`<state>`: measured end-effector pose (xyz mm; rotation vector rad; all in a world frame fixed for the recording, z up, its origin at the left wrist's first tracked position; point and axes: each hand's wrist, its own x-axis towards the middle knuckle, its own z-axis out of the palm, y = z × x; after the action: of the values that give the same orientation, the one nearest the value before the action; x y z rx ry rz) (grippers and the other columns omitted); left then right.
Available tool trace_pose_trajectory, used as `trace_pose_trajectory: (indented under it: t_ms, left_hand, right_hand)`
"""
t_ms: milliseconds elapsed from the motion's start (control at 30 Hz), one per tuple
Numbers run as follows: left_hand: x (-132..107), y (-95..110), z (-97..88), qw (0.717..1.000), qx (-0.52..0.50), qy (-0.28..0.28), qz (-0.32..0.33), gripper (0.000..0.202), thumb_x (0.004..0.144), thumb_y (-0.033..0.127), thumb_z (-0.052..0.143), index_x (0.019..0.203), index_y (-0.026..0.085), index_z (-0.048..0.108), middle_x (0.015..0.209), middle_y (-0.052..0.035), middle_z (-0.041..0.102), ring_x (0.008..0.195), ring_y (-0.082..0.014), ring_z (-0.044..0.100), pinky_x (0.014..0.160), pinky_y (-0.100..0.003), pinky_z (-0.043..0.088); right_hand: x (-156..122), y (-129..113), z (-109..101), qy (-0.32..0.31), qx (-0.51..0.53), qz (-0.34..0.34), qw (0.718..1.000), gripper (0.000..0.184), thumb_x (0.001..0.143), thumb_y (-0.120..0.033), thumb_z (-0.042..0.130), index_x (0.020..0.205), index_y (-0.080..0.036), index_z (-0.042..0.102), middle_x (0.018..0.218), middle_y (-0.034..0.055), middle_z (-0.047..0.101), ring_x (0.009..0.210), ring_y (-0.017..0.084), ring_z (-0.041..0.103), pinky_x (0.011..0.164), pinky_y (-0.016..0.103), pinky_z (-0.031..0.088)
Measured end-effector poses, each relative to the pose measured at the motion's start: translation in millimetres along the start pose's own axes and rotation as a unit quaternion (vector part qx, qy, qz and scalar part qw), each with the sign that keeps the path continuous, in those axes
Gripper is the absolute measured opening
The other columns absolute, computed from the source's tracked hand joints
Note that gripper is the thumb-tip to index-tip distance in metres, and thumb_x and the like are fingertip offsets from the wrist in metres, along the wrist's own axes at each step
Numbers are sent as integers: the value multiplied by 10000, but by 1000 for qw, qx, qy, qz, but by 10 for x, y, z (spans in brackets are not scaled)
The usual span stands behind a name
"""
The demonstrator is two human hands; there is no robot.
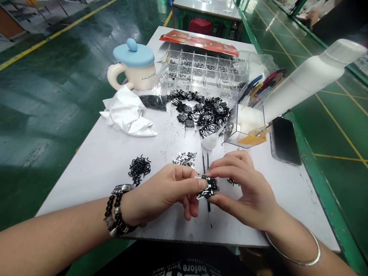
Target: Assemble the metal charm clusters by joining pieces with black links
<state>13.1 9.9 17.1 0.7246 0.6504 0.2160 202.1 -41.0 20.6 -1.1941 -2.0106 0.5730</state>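
1. The left hand [163, 193] is grasping a black-and-silver metal part [209, 188] between thumb and fingers, low in the centre of the frame, just above the white-topped workbench [86, 168].
2. The right hand [244, 188] is pinching the same part from the other side, its fingers curling over the top. Neither hand is released, and the part's exact shape is partly hidden by the fingers.
3. A wristwatch [123, 188] and a beaded bracelet [115, 212] are sitting on the left wrist, while a metal bangle [299, 249] is circling the right.
4. One large heap of black metal parts [198, 111] is lying at mid-centre, and one small heap of black wire clips [140, 168] is lying left of the hands. One small heap of silver pieces [184, 160] is lying just above them.
5. One clear compartment organizer [201, 65] is standing at upper centre, its many compartments too crowded to count exactly, with one orange packet [198, 42] behind it.
6. One blue-lidded mug [133, 65] and one white cloth [126, 113] are sitting at upper left.
7. One clear acrylic holder [244, 126] and one phone [284, 140] are lying at right, beneath one white plastic bottle [310, 76].
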Motion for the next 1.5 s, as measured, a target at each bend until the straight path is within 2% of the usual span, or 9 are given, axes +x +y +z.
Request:
trace_pose_trajectory:
  t_ms: [267, 433, 633, 833, 933, 1067, 1167, 1333, 1500]
  left_hand:
    - [-17, 37, -29, 999, -33, -32, 9, 259, 767, 331, 684, 669, 119, 573, 576, -15, 621, 513, -98, 610, 478, -164, 486]
    - [-37, 24, -28, 992, -92, -75, 39, 246, 765, 336, 667, 814, 105, 602, 742, -72, 671, 678, -146, 656, 670, -253, 531]
    - [-31, -25, 0, 977, -156, -101, 106, 254, 759, 176, 689, 961, 142, 539, 960, -84, 680, 964, -168, 637, 904, -304, 446]
    - [-14, -71, -5, 971, -149, -99, 159, 194, 782, 144, 685, 889, 158, 524, 950, -72, 702, 924, -143, 659, 856, -263, 446]
    - [-7, -88, -15, 969, -142, -104, 174, 194, 784, 154, 687, 894, 156, 527, 948, -71, 704, 888, -138, 664, 830, -262, 454]
    - [-14, -81, -19, 972, -134, -87, 172, 227, 766, 178, 712, 897, 156, 529, 935, -66, 710, 857, -135, 666, 815, -260, 456]
    - [-23, -62, -12, 975, -134, -68, 162, 267, 739, 199, 742, 890, 158, 525, 937, -71, 713, 849, -143, 666, 803, -262, 459]
    - [-23, -59, -14, 977, -134, -69, 153, 285, 727, 203, 754, 900, 150, 534, 938, -76, 711, 850, -144, 665, 796, -260, 468]
    - [-35, -61, -15, 979, -126, -68, 147, 298, 725, 204, 755, 922, 154, 537, 932, -68, 706, 843, -144, 663, 802, -270, 469]
  right_hand:
    - [-9, 35, -18, -5, 54, 6, 999, 226, 823, -286, 646, 1012, -180, 582, 942, 28, 591, 907, 167, 468, 820, 356, 363]
    - [-42, 84, 11, 7, 146, 43, 988, 247, 830, -293, 635, 1071, -266, 590, 990, 26, 552, 972, 187, 480, 867, 377, 394]
    - [-38, 92, 100, 8, 315, 117, 942, 270, 793, -340, 680, 1057, -349, 622, 1042, 16, 494, 1004, 176, 498, 969, 385, 374]
    - [-28, 108, 174, -12, 395, 143, 907, 275, 774, -357, 698, 1040, -342, 630, 1056, 17, 493, 1013, 169, 502, 986, 370, 368]
    - [-30, 115, 181, -14, 380, 137, 915, 269, 785, -368, 680, 1047, -332, 625, 1060, 29, 498, 1017, 178, 501, 979, 388, 383]
    - [-27, 152, 103, -8, 301, 101, 948, 343, 765, -400, 692, 1077, -294, 598, 1066, 54, 516, 1057, 212, 486, 983, 418, 387]
    - [-22, 209, -7, 28, 249, 78, 965, 302, 788, -370, 667, 1060, -273, 579, 1053, 62, 531, 1078, 228, 479, 953, 406, 408]
    - [-11, 272, -125, 112, 217, 61, 968, 184, 812, -278, 641, 985, -247, 585, 964, 51, 552, 987, 206, 502, 846, 344, 434]
    - [1, 243, -107, 112, 211, 59, 969, 161, 808, -204, 638, 959, -229, 590, 952, 45, 558, 972, 188, 511, 837, 322, 428]
